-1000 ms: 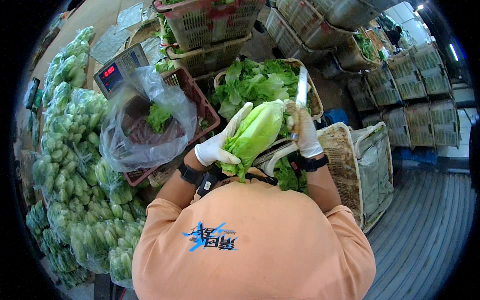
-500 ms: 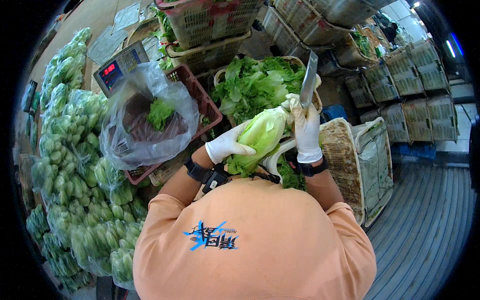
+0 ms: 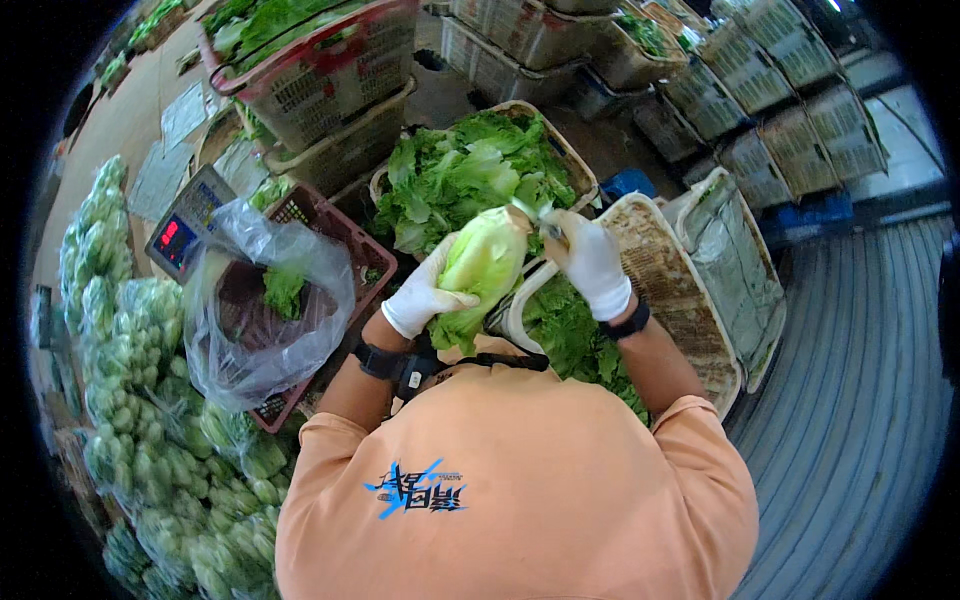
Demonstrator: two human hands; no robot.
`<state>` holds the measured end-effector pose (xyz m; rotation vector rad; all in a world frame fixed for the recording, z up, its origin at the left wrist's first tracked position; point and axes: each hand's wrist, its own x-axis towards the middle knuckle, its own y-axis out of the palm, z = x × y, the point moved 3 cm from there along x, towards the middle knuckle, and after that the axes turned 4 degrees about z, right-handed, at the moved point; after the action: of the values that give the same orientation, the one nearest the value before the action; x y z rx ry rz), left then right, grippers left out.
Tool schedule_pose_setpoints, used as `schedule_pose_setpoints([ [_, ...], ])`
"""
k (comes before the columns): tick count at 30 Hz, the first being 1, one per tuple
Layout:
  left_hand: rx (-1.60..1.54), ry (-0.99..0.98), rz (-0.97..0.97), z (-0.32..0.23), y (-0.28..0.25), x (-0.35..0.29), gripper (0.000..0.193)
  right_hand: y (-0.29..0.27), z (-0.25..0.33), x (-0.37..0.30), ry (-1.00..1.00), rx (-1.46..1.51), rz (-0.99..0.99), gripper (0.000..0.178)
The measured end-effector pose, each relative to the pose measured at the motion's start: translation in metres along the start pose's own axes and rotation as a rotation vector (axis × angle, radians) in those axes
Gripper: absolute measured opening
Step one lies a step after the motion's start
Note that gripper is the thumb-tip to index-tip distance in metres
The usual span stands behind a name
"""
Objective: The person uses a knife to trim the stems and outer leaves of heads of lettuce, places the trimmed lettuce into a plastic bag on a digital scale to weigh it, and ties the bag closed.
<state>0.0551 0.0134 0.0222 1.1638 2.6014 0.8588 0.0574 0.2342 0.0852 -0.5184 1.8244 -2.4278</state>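
My left hand [image 3: 430, 292], in a white glove, is wrapped round a pale green lettuce head [image 3: 482, 262]. The head tilts with its cut stem end up and to the right, its leafy tips down by my chest. My white-gloved right hand [image 3: 592, 262] is closed on a knife [image 3: 532, 210] right at the stem end. The blade shows only as a thin, foreshortened strip, and the handle is mostly hidden by the fingers. Beyond my hands, a basket [image 3: 590, 175] is heaped with loose lettuce leaves [image 3: 470, 170]. More leaves [image 3: 575, 325] lie below my right hand.
To the left, a clear plastic bag [image 3: 330, 355] with one leafy piece inside sits on a dark red crate [image 3: 375, 255], beside a digital scale [image 3: 190, 225]. Bagged green vegetables [image 3: 150, 370] pile up at far left. Stacked crates [image 3: 320, 105] stand ahead; a tipped basket [image 3: 670, 290] is at right.
The knife has swung down from upright to the lettuce's stem end, and my right hand has turned and lowered slightly. My left hand keeps hold of the lettuce. The whole view has shifted.
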Motion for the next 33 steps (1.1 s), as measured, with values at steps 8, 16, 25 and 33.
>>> schedule_pose_setpoints([
  [8,-0.650,0.157,0.043,-0.022,0.018,0.002,0.082,0.085,-0.106,-0.036,0.881,1.260,0.610,0.036],
  [16,-0.405,0.345,-0.428,-0.039,-0.052,-0.108,0.070,0.084,-0.089,-0.174,1.142,1.161,0.770,0.041],
  [25,1.185,-0.944,-0.739,-0.094,-0.193,-0.222,0.084,0.079,-0.094,-0.196,1.274,1.136,0.213,0.034],
  [33,1.769,-0.985,-0.322,0.044,-0.278,-0.134,0.057,0.039,-0.077,-0.200,1.305,0.990,-0.026,0.021],
])
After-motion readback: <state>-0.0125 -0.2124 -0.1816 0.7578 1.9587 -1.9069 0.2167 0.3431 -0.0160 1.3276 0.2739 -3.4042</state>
